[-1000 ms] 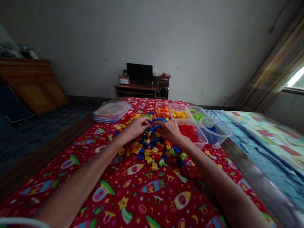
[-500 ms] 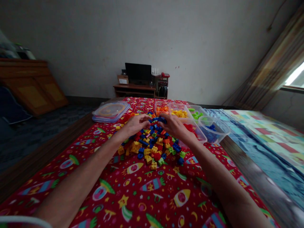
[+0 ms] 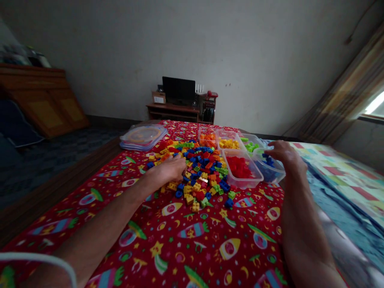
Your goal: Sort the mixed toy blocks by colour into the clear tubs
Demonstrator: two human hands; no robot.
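Right hand [image 3: 285,154], open, hangs over 1 round clear tub [image 3: 277,174] of blue bricks [image 3: 267,174]; left hand [image 3: 169,170], fingers curled, touches the studded plastic brick heap [image 3: 204,172] left of it.

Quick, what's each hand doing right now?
Left hand: curled on the heap of multicoloured plastic bricks; whether it holds one cannot be told.
Right hand: open, fingers above a clear plastic tub of blue bricks, nothing visibly held.
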